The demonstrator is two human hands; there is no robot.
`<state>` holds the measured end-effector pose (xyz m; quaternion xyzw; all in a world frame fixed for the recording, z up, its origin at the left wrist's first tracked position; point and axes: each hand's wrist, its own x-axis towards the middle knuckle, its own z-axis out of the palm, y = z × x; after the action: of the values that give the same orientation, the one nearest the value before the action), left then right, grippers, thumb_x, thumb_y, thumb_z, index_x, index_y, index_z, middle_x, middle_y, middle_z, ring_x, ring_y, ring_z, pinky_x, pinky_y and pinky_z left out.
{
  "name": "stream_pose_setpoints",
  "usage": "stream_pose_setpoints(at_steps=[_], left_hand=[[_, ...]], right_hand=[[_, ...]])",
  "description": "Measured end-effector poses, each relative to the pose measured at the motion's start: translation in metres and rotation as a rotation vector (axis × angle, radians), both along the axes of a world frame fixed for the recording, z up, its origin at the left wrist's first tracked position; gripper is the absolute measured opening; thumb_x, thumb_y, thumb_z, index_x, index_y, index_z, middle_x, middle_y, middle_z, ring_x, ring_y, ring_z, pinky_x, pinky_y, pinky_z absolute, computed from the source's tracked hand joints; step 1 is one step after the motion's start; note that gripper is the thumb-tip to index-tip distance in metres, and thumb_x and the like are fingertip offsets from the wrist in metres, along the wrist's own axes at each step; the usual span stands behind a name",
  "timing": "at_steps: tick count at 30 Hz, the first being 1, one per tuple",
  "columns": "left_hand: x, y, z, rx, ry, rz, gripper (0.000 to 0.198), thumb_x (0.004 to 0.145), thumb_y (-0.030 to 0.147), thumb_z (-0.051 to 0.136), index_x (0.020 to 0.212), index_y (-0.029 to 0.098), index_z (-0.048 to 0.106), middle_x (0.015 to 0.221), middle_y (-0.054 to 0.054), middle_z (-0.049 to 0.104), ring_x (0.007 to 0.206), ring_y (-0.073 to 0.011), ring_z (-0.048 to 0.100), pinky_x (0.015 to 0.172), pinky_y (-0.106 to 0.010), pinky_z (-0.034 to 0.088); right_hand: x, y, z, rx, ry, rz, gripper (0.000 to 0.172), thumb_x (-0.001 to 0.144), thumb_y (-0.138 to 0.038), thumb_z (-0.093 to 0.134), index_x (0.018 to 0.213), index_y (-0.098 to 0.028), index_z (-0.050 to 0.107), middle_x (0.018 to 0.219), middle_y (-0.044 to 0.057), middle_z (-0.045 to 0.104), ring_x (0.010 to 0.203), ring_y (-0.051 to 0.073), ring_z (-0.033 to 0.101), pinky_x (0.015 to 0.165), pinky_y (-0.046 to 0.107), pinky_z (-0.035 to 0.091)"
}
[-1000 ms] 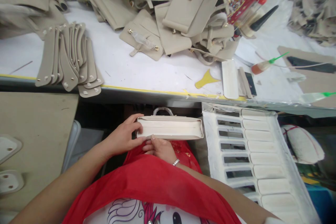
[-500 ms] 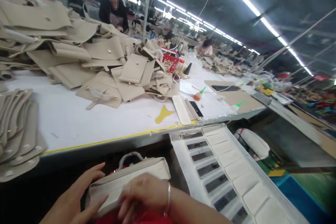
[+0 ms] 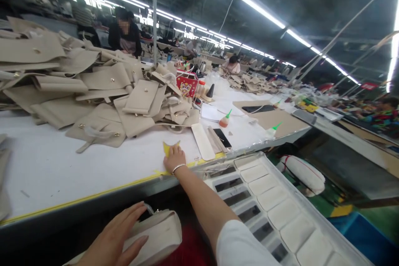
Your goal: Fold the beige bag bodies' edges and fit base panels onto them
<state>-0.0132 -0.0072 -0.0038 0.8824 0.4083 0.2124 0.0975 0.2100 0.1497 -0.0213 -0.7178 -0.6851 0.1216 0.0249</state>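
L hand (image 3: 110,241), thumb & fingers apart, against boxy beige leather-look bag (image 3: 162,232) below white-covered table (image 3: 93,170), prob. steadying it; R hand (image 3: 175,160) over flat yellow forked piece (image 3: 166,149) nr edge, can't tell if gripping.

Right hand (image 3: 175,159) forward, left hand (image 3: 114,239) low

The bag (image 3: 160,235) is before the table (image 3: 40,166), left of the rack (image 3: 321,225).

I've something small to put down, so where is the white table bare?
The widest free patch, bar tiny scraps, lies between the beige pile and yellow tape, left of the right hand. It's crowded around the white strip and phone.
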Motion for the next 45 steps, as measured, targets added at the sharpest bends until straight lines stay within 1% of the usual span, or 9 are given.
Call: stream_pose_setpoints(at_steps=[4, 7, 11, 15, 19, 24, 29, 33, 45], left_hand=[[0.009, 0.002, 0.018, -0.289, 0.118, 0.036, 0.051, 0.081, 0.047, 0.047, 0.123, 0.018, 0.053, 0.130, -0.009, 0.051, 0.119, -0.0233, 0.049, 0.100, -0.036, 0.040], [0.021, 0.001, 0.032, -0.464, 0.187, -0.012, 0.062, 0.077, 0.050, 0.051, 0.128, 0.015, 0.047, 0.136, -0.013, 0.044, 0.125, -0.0262, 0.041, 0.105, -0.041, 0.032], [0.046, -0.012, 0.031, -0.586, 0.260, -0.064, 0.078, 0.065, 0.050, 0.064, 0.130, 0.012, 0.043, 0.135, -0.018, 0.044, 0.122, -0.0300, 0.043, 0.103, -0.041, 0.033], [0.058, -0.024, 0.015, -0.535, 0.250, 0.003, 0.080, 0.065, 0.050, 0.062, 0.130, 0.008, 0.041, 0.130, -0.020, 0.048, 0.119, -0.0305, 0.046, 0.101, -0.040, 0.032], [0.052, -0.012, 0.013, -0.636, 0.145, -0.050, 0.080, 0.065, 0.055, 0.061, 0.131, 0.013, 0.041, 0.133, -0.016, 0.047, 0.119, -0.0306, 0.045, 0.101, -0.039, 0.031], [0.055, 0.028, 0.009, -1.197, -0.236, -0.141, 0.056, 0.077, 0.062, 0.042, 0.111, 0.022, 0.061, 0.122, -0.005, 0.059, 0.113, -0.0254, 0.051, 0.100, -0.034, 0.032], [0.070, 0.043, -0.012, -1.748, -0.663, -0.028, 0.073, 0.078, 0.068, 0.036, 0.122, 0.012, 0.051, 0.101, -0.011, 0.068, 0.092, -0.0237, 0.062, 0.087, -0.036, 0.043], [0.071, 0.045, -0.023, -1.801, -0.691, 0.058, 0.083, 0.076, 0.070, 0.037, 0.135, 0.012, 0.034, 0.096, -0.010, 0.070, 0.087, -0.0232, 0.064, 0.084, -0.036, 0.044], [0.071, 0.042, -0.029, -1.742, -0.712, 0.024, 0.058, 0.079, 0.057, 0.048, 0.120, 0.018, 0.053, 0.086, -0.005, 0.072, 0.086, -0.0231, 0.063, 0.088, -0.037, 0.040]], right_hand=[[0.019, -0.040, -0.008, -0.033, 0.052, 0.300, 0.056, 0.084, -0.028, 0.043, 0.138, -0.014, 0.032, 0.147, 0.008, 0.024, 0.133, 0.020, 0.017, 0.109, 0.033, 0.013], [0.036, -0.059, -0.009, 0.024, -0.016, 0.426, 0.054, 0.083, -0.020, 0.042, 0.136, -0.013, 0.035, 0.143, 0.013, 0.029, 0.128, 0.025, 0.025, 0.106, 0.036, 0.020], [0.040, -0.063, 0.000, 0.009, -0.109, 0.310, 0.046, 0.087, -0.019, 0.035, 0.132, -0.024, 0.041, 0.128, 0.015, 0.042, 0.114, 0.029, 0.040, 0.092, 0.041, 0.035], [0.041, -0.072, 0.020, -0.034, -0.068, 0.181, 0.051, 0.086, -0.017, 0.037, 0.136, -0.015, 0.030, 0.117, 0.018, 0.050, 0.102, 0.026, 0.050, 0.084, 0.036, 0.039], [0.065, -0.115, 0.037, -0.101, 0.139, 0.243, 0.053, 0.085, -0.043, 0.045, 0.128, -0.013, 0.041, 0.107, 0.012, 0.060, 0.092, 0.022, 0.056, 0.076, 0.028, 0.041], [0.074, -0.167, 0.034, -0.261, 0.266, 0.238, 0.067, 0.090, -0.057, 0.013, 0.080, -0.016, 0.066, 0.080, 0.008, 0.067, 0.076, 0.019, 0.060, 0.067, 0.026, 0.039], [0.048, -0.160, 0.022, -0.262, -0.039, 0.231, 0.054, 0.090, -0.052, 0.025, 0.086, -0.016, 0.065, 0.083, 0.012, 0.068, 0.078, 0.022, 0.062, 0.068, 0.029, 0.040], [0.031, -0.143, 0.019, -0.231, -0.050, 0.249, 0.050, 0.091, -0.044, 0.025, 0.091, -0.015, 0.066, 0.091, 0.014, 0.068, 0.084, 0.024, 0.062, 0.072, 0.031, 0.041], [0.014, -0.142, 0.014, -0.055, -0.082, 0.338, 0.062, 0.093, -0.046, 0.015, 0.088, -0.014, 0.067, 0.087, 0.016, 0.067, 0.081, 0.025, 0.060, 0.074, 0.036, 0.038]])
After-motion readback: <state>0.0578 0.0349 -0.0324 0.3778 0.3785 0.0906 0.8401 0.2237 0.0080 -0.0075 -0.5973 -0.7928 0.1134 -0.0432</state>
